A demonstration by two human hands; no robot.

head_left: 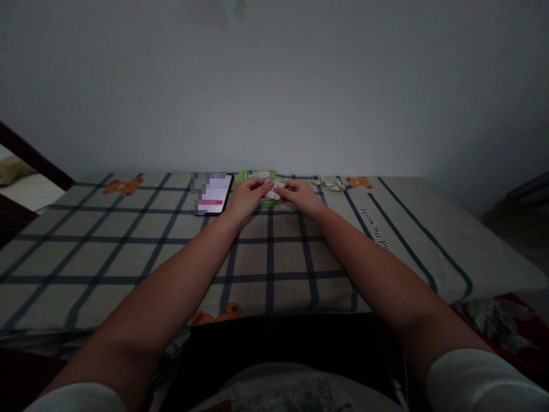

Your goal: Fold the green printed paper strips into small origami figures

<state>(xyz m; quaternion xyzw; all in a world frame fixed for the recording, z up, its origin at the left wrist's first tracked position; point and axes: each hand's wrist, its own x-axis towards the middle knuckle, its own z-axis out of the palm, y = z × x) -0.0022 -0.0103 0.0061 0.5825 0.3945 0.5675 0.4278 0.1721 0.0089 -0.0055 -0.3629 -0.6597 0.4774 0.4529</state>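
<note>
Both hands meet over the middle of the far part of the table. My left hand (251, 196) is closed, pinching the left side of a small white piece of packaging (275, 189) between thumb and fingers. From the other side my right hand (300, 194) pinches the same piece, also closed. Green and yellow packets (257, 174) lie flat behind and beneath the hands, partly covered by them. Small crumpled white and orange scraps (332, 183) rest on the cloth just right of my right hand.
A lit phone (214, 193) lies left of my left hand. The checked tablecloth (128, 229) with bear prints covers the table, which stands against a grey wall. At the lower right, a red container (517, 303) holds crumpled wrappers.
</note>
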